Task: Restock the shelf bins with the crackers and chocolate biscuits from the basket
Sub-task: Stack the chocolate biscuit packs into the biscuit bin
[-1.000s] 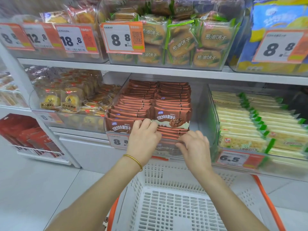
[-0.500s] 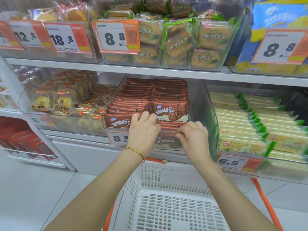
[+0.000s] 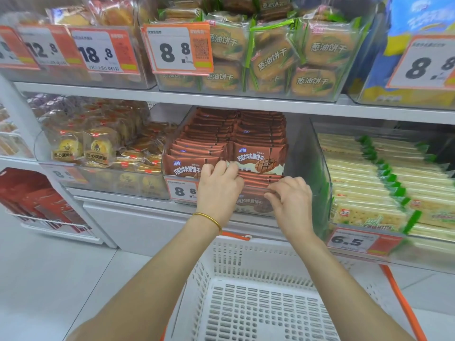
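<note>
Chocolate biscuits point(image 3: 258, 157) still in left grip point(image 3: 219, 188)

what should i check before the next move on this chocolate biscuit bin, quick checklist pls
1. Left hand grip: fingers curl over the lower edge of the upright front pack. Ok.
2. Right hand grip: fingertips are at the flat packs behind the front wall; whether it holds one, cannot tell.
3. Room in the chocolate biscuit bin: rows run almost to the front. Not ok.
4. Basket: no packs in the visible part, but its near end is out of frame. Cannot tell.
5. Cracker bin: rows reach the front. Ok.
</note>
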`<act>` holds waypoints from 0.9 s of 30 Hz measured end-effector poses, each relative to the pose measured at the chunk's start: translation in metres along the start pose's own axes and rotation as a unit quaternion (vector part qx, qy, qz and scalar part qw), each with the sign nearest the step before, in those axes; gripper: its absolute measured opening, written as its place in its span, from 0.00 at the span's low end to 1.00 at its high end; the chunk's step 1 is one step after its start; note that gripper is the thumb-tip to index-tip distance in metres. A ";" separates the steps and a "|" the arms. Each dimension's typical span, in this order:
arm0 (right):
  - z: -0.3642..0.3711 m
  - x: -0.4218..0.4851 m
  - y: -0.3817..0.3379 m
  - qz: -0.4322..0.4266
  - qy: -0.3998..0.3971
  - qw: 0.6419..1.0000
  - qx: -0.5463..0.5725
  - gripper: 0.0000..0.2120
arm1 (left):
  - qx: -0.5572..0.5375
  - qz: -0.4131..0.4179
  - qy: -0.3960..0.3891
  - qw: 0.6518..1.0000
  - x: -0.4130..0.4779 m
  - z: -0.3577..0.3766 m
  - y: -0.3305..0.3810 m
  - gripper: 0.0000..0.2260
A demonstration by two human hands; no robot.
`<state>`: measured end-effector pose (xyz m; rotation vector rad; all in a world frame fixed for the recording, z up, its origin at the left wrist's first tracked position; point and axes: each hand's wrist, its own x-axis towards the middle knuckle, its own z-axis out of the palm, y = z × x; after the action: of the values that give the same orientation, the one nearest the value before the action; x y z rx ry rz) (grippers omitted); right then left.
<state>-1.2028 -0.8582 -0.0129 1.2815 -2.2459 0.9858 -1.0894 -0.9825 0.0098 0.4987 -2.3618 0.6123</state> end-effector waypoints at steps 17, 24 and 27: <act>-0.008 0.001 -0.008 0.013 -0.108 0.993 -0.049 0.10 | 0.028 -0.012 -0.077 0.997 -0.002 -0.006 0.012 0.06; -0.107 -0.049 0.012 -0.029 0.092 0.995 0.010 0.09 | -0.148 -0.014 0.005 0.989 0.024 -0.063 0.095 0.06; -0.146 -0.067 0.064 0.063 0.097 0.993 -0.036 0.09 | -0.194 0.043 0.018 0.980 0.029 -0.080 0.145 0.03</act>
<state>-1.2260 -0.6900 0.0216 0.9786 -2.2116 1.0170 -1.1427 -0.8258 0.0415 0.2092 -2.3967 0.1847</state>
